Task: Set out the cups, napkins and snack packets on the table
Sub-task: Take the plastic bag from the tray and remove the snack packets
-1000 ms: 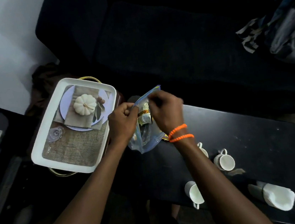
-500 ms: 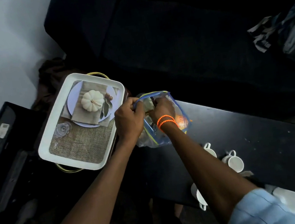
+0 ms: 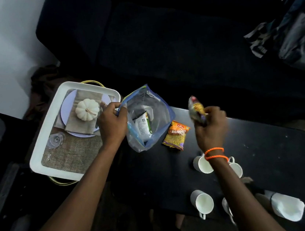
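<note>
Dark table (image 3: 267, 149): cups (image 3: 204, 203) and napkins (image 3: 288, 208) sit near its front edge, one orange packet (image 3: 177, 135) beside the zip bag (image 3: 148, 119). Left hand (image 3: 113, 123) pinches the bag's rim; right hand (image 3: 209, 125) grips another packet (image 3: 197, 110) above the table. More remain bagged.

Both forearms reach up from the bottom edge of the frame, bare to where they leave view. The left hand (image 3: 112, 122) sits just left of centre, back of the hand toward the camera, its fingers curled and pinched tight at the upper right of the fist. The right hand (image 3: 209, 125) is right of centre and a little lower, raised with the wrist bent, fingers closed in a grip near the top of the hand; its outline is slightly blurred. Two orange bead bands circle the right wrist. The two hands are well apart, neither touching the other.
</note>
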A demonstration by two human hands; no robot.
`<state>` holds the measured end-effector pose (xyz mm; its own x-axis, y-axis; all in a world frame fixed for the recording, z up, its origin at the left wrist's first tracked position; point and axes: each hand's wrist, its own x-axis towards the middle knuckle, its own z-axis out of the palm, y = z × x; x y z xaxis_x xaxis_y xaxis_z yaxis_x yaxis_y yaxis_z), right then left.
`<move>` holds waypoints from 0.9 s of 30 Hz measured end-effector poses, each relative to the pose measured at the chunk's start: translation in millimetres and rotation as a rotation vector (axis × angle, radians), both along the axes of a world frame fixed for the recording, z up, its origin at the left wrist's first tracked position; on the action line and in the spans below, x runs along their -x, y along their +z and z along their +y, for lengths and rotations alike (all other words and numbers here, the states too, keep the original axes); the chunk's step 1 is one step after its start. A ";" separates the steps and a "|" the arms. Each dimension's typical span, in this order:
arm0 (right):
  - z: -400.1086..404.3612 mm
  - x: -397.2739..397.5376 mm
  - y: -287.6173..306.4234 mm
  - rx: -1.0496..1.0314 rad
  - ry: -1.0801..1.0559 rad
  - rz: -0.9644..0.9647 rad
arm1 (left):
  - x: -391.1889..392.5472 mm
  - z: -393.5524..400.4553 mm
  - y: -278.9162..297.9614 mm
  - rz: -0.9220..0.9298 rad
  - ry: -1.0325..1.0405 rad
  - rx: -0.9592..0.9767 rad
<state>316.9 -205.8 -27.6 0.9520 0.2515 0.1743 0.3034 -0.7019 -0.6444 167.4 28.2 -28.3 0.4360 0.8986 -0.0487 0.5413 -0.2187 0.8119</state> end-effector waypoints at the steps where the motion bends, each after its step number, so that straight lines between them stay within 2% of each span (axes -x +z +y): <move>1: 0.1 1.5 -20.9 0.072 0.058 0.006 | 0.4 -1.2 -0.5 -0.009 0.000 0.008; 5: -1.9 21.3 -81.5 0.595 0.426 0.084 | 1.8 -6.1 -1.0 -0.025 -0.015 0.051; 6: -2.5 27.0 -87.3 0.674 0.478 0.123 | 1.4 -7.4 -0.5 -0.030 -0.024 0.060; 8: -0.8 32.2 -85.2 0.688 0.464 0.187 | 0.9 -9.4 0.7 -0.062 -0.039 0.073; 11: 10.2 30.2 -53.2 0.428 0.309 0.196 | 0.3 -10.8 2.0 -0.100 -0.055 0.099; 15: 38.2 24.2 17.7 -0.167 0.070 -0.096 | -0.7 -14.6 1.9 -0.107 -0.057 0.103; 17: 62.6 29.1 43.4 -0.312 0.165 -0.203 | -1.2 -18.8 0.8 -0.103 -0.055 0.103; 18: 77.6 32.7 49.2 -0.315 0.265 -0.190 | -1.7 -21.7 0.4 -0.103 -0.054 0.115; 19: 92.8 36.4 50.3 -0.262 0.369 -0.120 | -2.0 -24.6 0.4 -0.106 -0.054 0.130; 21: 121.9 44.1 36.7 0.058 0.498 0.175 | -2.2 -31.2 0.9 -0.112 -0.055 0.135; 22: 131.8 47.6 24.4 0.221 0.493 0.344 | -2.1 -34.4 0.9 -0.110 -0.056 0.126; 24: 141.0 50.8 -2.7 0.364 0.388 0.622 | -1.6 -39.5 0.4 -0.107 -0.061 0.112; 27: 137.8 51.2 -33.1 0.486 0.367 0.717 | 0.2 -45.4 -1.0 -0.130 -0.064 0.115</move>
<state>265.7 -68.0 -60.7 0.6386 0.4484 -0.6254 0.2032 -0.8821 -0.4250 167.2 -17.2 -29.3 0.5019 0.8603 -0.0894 0.4183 -0.1509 0.8957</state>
